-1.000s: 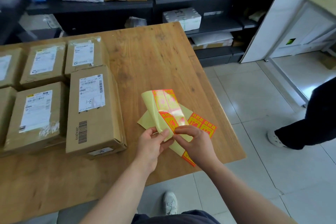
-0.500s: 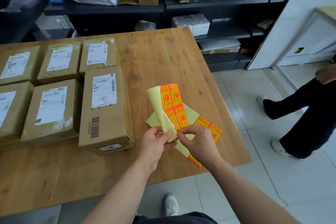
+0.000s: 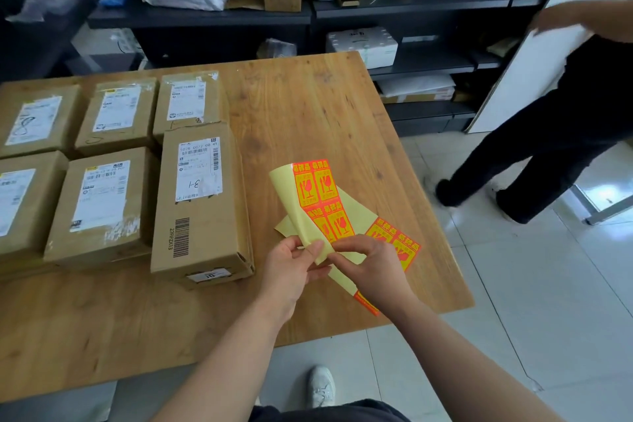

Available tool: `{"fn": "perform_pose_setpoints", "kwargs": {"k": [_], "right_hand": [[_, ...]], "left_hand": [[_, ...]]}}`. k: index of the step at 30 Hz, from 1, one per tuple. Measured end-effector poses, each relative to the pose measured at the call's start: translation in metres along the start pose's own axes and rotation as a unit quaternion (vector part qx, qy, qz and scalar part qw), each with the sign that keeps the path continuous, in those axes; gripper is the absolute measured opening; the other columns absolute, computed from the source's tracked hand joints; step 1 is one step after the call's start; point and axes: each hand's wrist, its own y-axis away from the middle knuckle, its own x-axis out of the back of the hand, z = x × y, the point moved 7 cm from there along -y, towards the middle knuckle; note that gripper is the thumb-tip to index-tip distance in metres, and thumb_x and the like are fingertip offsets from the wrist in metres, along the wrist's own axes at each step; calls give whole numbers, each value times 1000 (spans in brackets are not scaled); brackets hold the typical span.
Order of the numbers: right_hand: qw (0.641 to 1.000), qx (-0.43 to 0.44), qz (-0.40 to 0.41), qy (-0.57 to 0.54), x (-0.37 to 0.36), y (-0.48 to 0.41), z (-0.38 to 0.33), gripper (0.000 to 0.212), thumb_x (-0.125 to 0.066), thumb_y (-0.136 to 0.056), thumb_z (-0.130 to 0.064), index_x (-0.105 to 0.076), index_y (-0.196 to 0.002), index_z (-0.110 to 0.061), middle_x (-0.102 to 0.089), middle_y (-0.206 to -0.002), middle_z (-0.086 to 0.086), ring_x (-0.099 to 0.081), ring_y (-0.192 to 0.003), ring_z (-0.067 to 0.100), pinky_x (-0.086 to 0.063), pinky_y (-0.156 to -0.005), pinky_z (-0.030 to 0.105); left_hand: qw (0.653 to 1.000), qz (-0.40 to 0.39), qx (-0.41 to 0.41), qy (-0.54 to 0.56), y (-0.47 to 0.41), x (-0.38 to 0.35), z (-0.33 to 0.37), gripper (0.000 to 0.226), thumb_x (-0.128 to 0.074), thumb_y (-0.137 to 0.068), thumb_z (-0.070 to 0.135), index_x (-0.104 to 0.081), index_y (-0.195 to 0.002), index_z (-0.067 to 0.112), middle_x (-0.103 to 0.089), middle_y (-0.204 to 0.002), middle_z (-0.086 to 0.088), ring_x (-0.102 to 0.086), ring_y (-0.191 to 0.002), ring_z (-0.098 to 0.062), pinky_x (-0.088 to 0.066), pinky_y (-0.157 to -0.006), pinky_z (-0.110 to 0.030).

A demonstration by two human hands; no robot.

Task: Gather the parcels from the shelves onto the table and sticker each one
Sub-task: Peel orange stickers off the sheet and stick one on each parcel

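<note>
Both hands pinching a fragile-sticker sheet over the wooden surface point(image 3: 308, 106), beside gathered parcels.

Left hand point(image 3: 291, 271) clamped on the lower edge of the curled sticker sheet point(image 3: 317, 202), thumb on the pale yellow backing; right hand point(image 3: 373, 267) nipping the same sheet just beside it, fingertips closed at a sticker corner. Underneath, lying flat on the surface, a second sticker sheet point(image 3: 397, 240) with orange-and-yellow labels showing. To the left, six brown cardboard parcels in two rows, touching or nearly so, each bearing a white shipping label; nearest of them the tall parcel marked "3-1" point(image 3: 202, 202). Behind, dark shelves point(image 3: 411, 3) loaded with bags and boxes. At right, another person's dark-trousered legs point(image 3: 534, 161) on the tiled floor point(image 3: 513, 319).
</note>
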Motion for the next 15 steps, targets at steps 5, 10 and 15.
{"fn": "perform_pose_setpoints", "kwargs": {"k": [5, 10, 15], "right_hand": [[999, -26, -12, -40, 3, 0, 4, 7, -70, -84, -25, -74, -79, -28, -70, -82, -19, -63, -83, -5, -51, -77, 18], [998, -47, -20, -39, 4, -1, 7, 12, -68, -86, -23, -70, -76, -29, -66, -77, -20, -60, -81, -7, -49, -71, 12], [997, -66, -20, -45, 2, -4, 12, 11, -66, -86, -21, -68, -76, -25, -69, -77, -12, -62, -75, 1, -52, -68, 19]], "left_hand": [[1000, -7, -11, -28, 0, -3, 1, 15, -61, -91, 11, -62, -106, 12, -74, -97, -8, -72, -87, -24, -57, -83, -40], [998, -9, -19, -51, -1, -5, 1, 15, -60, -91, 10, -62, -106, 10, -73, -99, -10, -72, -88, -26, -56, -82, -41], [997, -10, -26, -71, -1, -5, 3, 19, -61, -90, 8, -61, -109, 6, -72, -102, -11, -71, -88, -27, -58, -78, -38]]}}
